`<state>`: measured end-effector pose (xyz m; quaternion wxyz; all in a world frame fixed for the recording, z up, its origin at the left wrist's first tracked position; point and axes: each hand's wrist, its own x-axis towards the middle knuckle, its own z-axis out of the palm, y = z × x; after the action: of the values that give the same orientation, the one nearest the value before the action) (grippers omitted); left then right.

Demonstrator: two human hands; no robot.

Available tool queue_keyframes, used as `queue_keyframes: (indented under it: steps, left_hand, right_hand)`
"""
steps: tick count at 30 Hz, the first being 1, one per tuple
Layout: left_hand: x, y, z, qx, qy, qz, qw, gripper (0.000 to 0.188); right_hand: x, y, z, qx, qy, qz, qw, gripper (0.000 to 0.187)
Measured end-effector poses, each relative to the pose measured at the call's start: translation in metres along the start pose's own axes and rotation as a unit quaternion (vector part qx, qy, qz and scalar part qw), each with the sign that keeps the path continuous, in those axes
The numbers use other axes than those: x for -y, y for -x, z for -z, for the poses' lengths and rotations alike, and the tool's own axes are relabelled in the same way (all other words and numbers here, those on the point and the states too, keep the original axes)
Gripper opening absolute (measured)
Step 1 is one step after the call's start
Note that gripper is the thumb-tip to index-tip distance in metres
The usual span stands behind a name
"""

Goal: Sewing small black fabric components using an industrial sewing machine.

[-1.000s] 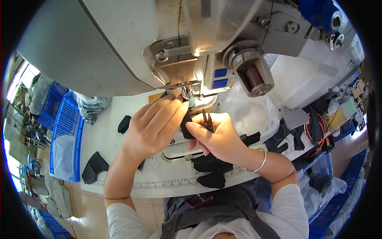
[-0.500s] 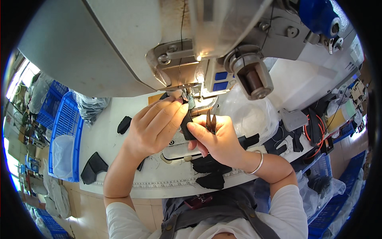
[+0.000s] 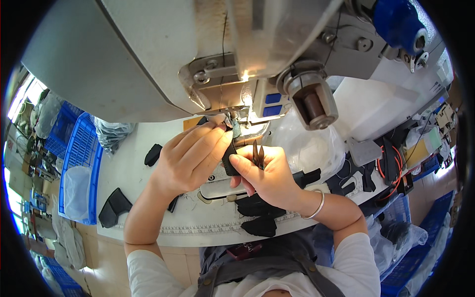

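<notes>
At the needle area of a sewing machine (image 3: 217, 94), a narrow black fabric piece (image 3: 229, 159) is held between my hands. My left hand (image 3: 190, 158) is closed, its fingertips pressing the piece's upper end close beside the presser foot (image 3: 234, 126). Below and to the right, my right hand (image 3: 267, 175) pinches the lower part between thumb and fingers. Dark thread snips (image 3: 258, 154) are tucked in that same hand, blades pointing up. My fingers hide part of the fabric and the snips' handles.
Black fabric pieces (image 3: 260, 225) lie near the table's front edge, another (image 3: 115, 208) at the left. A printed ruler strip (image 3: 198, 230) runs along the front. Blue crates (image 3: 79, 168) stand left. A clear plastic bag (image 3: 316, 146) and red cable (image 3: 399, 168) are at the right.
The whole view has shifted slightly. Both hands keep nearly the same place at the machine, still holding the black fabric piece and the snips.
</notes>
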<state>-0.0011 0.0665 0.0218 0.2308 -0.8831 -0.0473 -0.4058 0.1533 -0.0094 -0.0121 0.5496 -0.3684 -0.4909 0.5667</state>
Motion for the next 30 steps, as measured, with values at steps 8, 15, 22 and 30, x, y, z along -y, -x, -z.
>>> queue_keyframes:
  steps: [8,15,22,30]
  left_hand:
    - [0.0014,0.0005,-0.0016,0.006,-0.013,0.002,1.000,0.028]
    - [0.0058,0.0034,-0.0048,-0.008,-0.027,-0.004,1.000,0.029]
    - [0.0068,0.0028,-0.0031,-0.003,-0.005,0.010,1.000,0.025]
    - [0.0055,0.0041,-0.0017,0.003,-0.012,0.003,1.000,0.025]
  right_hand:
    - [-0.0012,-0.0040,0.0012,-0.013,0.001,0.012,1.000,0.019]
    - [-0.0013,-0.0049,0.0015,-0.018,0.004,0.020,1.000,0.017]
    - [0.0000,-0.0035,0.0006,-0.022,-0.019,0.014,0.999,0.016]
    - [-0.0010,-0.0036,0.0005,-0.022,0.004,0.018,1.000,0.016]
